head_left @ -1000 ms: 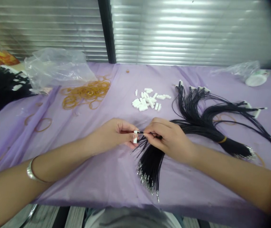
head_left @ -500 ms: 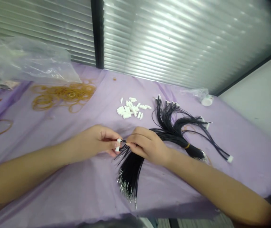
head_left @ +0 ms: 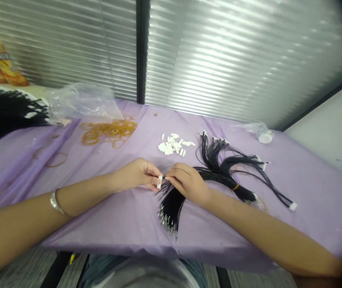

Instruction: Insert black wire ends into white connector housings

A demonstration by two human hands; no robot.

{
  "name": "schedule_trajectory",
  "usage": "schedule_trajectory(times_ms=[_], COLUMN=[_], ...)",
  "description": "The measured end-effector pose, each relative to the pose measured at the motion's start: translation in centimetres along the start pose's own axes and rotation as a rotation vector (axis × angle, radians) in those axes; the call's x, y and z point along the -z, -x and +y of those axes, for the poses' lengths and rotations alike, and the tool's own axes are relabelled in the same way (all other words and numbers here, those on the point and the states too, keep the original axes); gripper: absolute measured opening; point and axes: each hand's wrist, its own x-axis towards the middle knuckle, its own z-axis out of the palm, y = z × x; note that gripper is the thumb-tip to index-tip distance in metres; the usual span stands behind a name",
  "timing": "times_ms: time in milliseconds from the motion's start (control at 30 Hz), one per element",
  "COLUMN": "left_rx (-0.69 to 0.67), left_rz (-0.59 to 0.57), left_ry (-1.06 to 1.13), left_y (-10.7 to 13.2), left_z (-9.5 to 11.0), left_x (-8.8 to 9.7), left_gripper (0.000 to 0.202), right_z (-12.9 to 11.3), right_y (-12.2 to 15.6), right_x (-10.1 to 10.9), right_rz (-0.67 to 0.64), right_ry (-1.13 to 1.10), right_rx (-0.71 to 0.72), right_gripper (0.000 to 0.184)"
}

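Two pinches: left grip (head_left: 137,175) steadies the white connector (head_left: 159,182), right grip (head_left: 189,184) holds a black wire (head_left: 164,177) just beside it, apparently for control.

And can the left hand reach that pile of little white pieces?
Probably yes: the white pile lies just beyond the left hand, with only purple sheet showing between them, though that hand is holding a white piece.

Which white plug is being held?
The plug pinched in the left hand; those in the pile and on the wires farther right lie unheld.
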Motion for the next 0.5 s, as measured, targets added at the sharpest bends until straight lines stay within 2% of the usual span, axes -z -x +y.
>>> schedule_trajectory(times_ms=[333, 400, 500], left_rx=[-0.005, -0.006, -0.023], left_rz=[0.009, 0.025, 0.048], left_ry=[-0.021, -0.025, -0.048], left_y=[-0.4, -0.4, -0.2], left_z=[-0.4, -0.1, 0.5], left_x=[0.1, -0.1, -0.3], left_gripper=[0.017, 0.018, 0.02], right_z=[0.4, -0.1, -2.6], right_y=[-0.2, -0.9, -2.0], right_x=[-0.7, 0.2, 4.2], right_rz=[-0.006, -0.013, 0.041], right_ry=[0.016, 0.038, 0.024], right_rx=[-0.012, 0.002, -0.016], right_gripper=[0.013, 0.012, 0.011])
